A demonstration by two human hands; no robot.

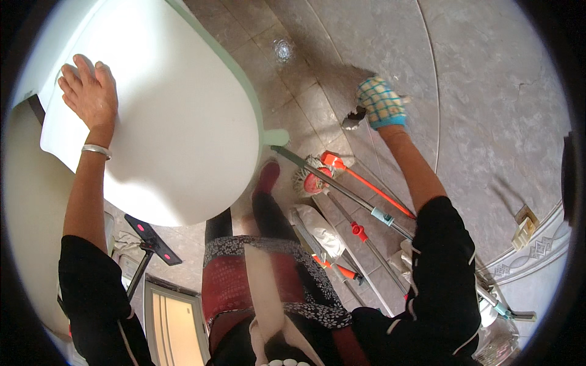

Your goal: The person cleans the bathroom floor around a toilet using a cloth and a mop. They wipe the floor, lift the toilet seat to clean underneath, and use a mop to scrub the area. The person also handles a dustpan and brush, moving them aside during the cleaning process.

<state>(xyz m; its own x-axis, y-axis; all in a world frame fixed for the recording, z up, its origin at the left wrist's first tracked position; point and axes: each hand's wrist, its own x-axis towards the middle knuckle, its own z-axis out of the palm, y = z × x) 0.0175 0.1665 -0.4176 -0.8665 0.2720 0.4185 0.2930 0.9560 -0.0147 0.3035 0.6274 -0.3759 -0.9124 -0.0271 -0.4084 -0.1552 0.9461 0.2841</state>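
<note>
A closed white toilet lid [183, 114] with a pale green rim and tab fills the upper left. My left hand [89, 94], bare with a silver bracelet at the wrist, lies flat on its far left part, fingers spread. Over at the right, my right hand [381, 103] is inside a blue-and-yellow checked cloth mitt [382, 100], against the grey tiled wall beside a dark, broken-edged hole [354, 118]. How the fingers lie within the mitt is hidden.
Mops, including one with a red head [317, 179], and an orange-handled tool [377, 190] lean at the right. A black squeegee-like head [153, 239] stands lower left. A wall switch or socket [524, 232] is at the far right.
</note>
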